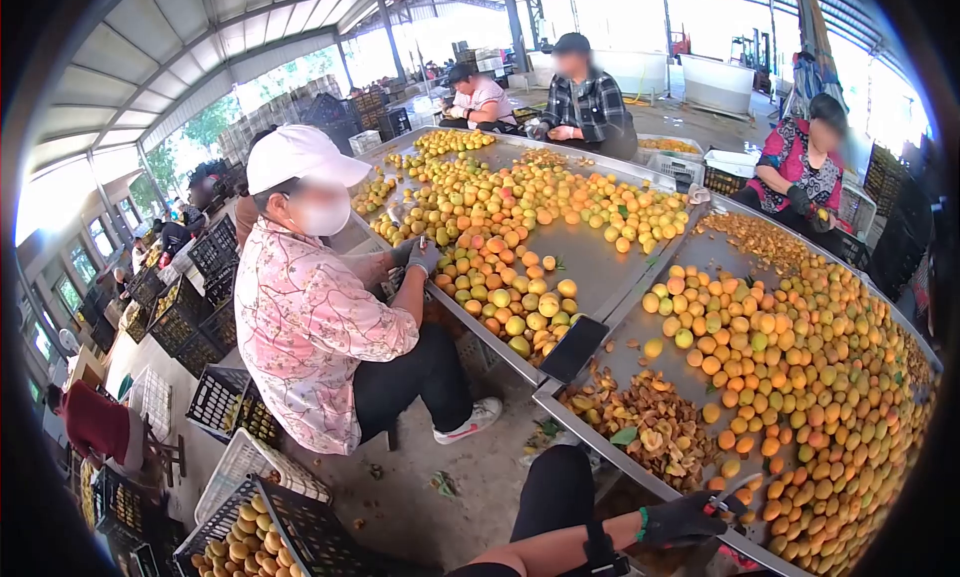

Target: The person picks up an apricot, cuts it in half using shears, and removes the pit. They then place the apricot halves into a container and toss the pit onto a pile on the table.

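Nearest the camera, the person's left hand (pixel 685 520), in a dark glove, rests at the near edge of the steel surface (pixel 600 267). Its grip is pressed together around a thin pale object (pixel 738 485) that is too small to identify. The right hand is out of sight. Orange and yellow apricots (pixel 800 377) cover the surface just beyond the hand, with a pile of brown cut pieces (pixel 650 422) beside them. A dark phone (pixel 574 349) lies on the surface's rim. A person in a floral shirt (pixel 310 337) sits at the surface's far side.
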